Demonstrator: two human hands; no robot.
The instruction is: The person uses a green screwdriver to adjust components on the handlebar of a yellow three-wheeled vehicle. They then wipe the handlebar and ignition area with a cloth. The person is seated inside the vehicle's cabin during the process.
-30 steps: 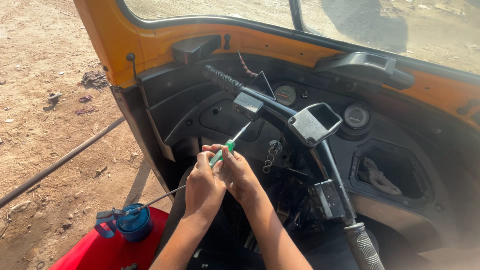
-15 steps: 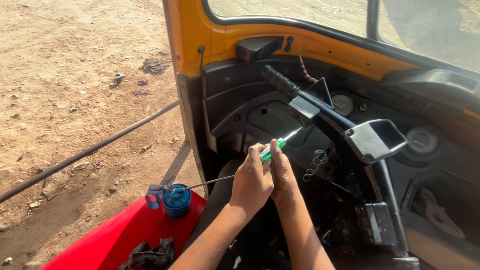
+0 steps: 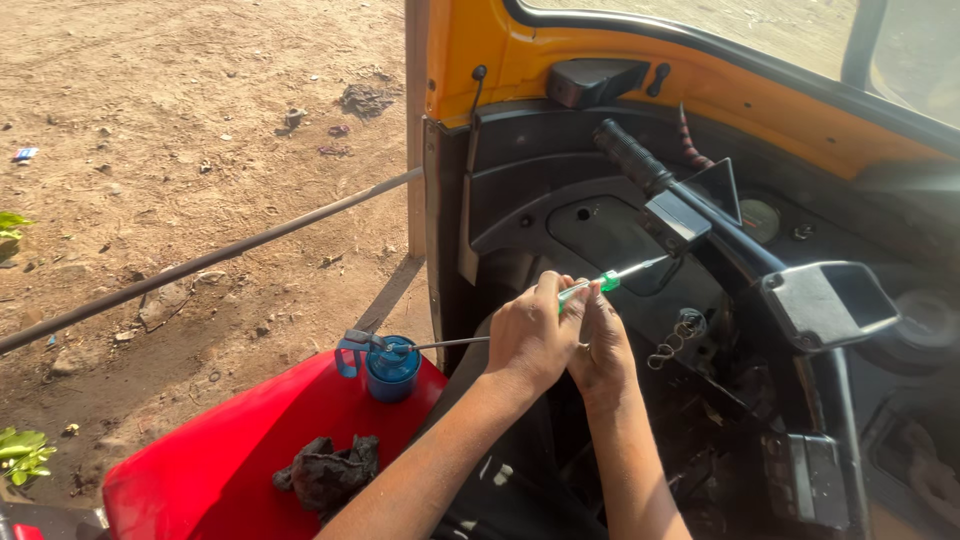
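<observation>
A green-handled screwdriver [image 3: 610, 280] is gripped by both hands, left [image 3: 530, 335] and right [image 3: 603, 350], its tip set at the handlebar switch housing [image 3: 675, 220]. The housing is not yet opened. A blue oil can [image 3: 388, 365] sits on the red panel's [image 3: 220, 450] upper edge.

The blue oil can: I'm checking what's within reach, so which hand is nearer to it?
Left. The left hand is just right of the oil can, by its long spout. The right hand sits farther right, beyond the left; both grip the screwdriver.
</observation>
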